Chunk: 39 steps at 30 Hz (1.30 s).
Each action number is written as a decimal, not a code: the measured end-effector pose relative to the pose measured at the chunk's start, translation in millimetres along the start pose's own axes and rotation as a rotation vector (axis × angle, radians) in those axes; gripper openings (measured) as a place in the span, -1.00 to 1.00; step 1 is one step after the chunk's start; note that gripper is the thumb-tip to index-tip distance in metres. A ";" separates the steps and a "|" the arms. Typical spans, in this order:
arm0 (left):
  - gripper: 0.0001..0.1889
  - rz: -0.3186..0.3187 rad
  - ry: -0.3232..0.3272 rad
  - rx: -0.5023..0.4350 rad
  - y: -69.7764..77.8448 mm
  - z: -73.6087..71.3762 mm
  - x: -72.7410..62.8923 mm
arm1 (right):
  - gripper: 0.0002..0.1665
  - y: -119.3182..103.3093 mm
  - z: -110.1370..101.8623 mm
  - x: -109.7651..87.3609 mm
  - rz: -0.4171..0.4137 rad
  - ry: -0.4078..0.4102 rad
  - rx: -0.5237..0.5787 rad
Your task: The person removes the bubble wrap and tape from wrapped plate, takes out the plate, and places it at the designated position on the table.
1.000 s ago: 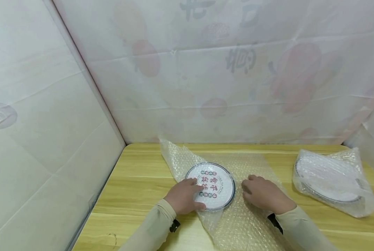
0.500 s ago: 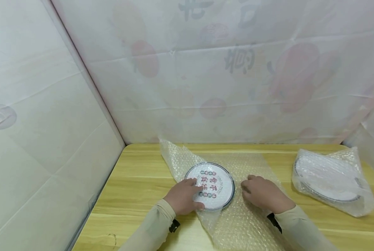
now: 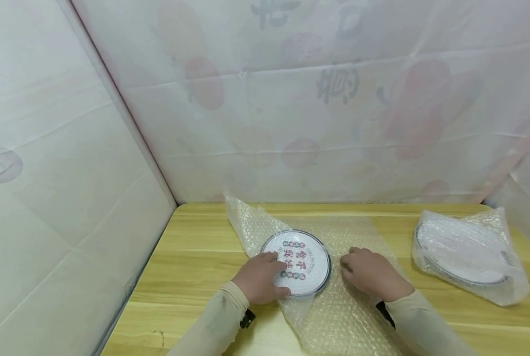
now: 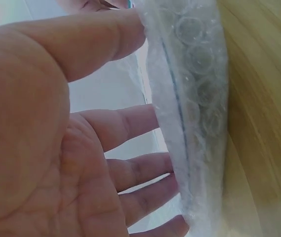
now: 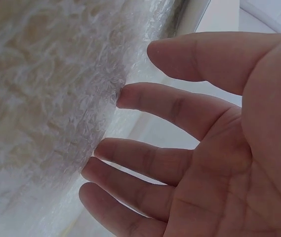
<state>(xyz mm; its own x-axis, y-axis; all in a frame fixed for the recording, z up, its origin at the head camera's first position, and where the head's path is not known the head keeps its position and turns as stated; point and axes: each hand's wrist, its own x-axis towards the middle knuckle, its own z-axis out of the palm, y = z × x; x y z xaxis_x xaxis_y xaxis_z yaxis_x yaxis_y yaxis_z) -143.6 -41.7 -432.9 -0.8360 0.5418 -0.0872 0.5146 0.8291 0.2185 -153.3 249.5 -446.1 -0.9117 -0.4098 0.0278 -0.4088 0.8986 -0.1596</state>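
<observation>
A round white plate (image 3: 310, 262) with a dark blue rim and red printed characters lies on a sheet of bubble wrap (image 3: 342, 319). My left hand (image 3: 259, 279) rests on the plate's left side, thumb and fingers spread. In the left wrist view, its fingertips touch the edge, where a layer of bubble wrap (image 4: 199, 64) covers a thin blue line. Just right of the plate, my right hand (image 3: 375, 274) is over the open part of the sheet. The right wrist view shows its fingers (image 5: 150, 106) slightly bent and spread, tips at the bubble wrap, holding nothing.
Another plate in bubble wrap (image 3: 465, 249) lies at the right of the wooden table (image 3: 185, 277). A loose corner of the sheet stands up near the table's back edge. Printed white fabric walls (image 3: 256, 123) enclose the back and sides.
Both hands stay nearly still on the plate and the bubble wrap. The whole head view shifts slightly to the left.
</observation>
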 end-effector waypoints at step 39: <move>-0.84 0.629 -0.110 0.331 94.4 13.8 12.6 | -0.85 -7.6 -1.1 -4.4 0.029 0.060 -0.016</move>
<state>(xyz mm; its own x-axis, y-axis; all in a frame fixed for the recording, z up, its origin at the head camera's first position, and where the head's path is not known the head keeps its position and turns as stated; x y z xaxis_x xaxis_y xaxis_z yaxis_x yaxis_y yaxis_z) -103.0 45.2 -426.8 -0.3473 0.9267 -0.1434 0.9377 0.3445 -0.0452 -146.2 244.7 -443.9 -0.9238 -0.3738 0.0829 -0.3823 0.9126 -0.1450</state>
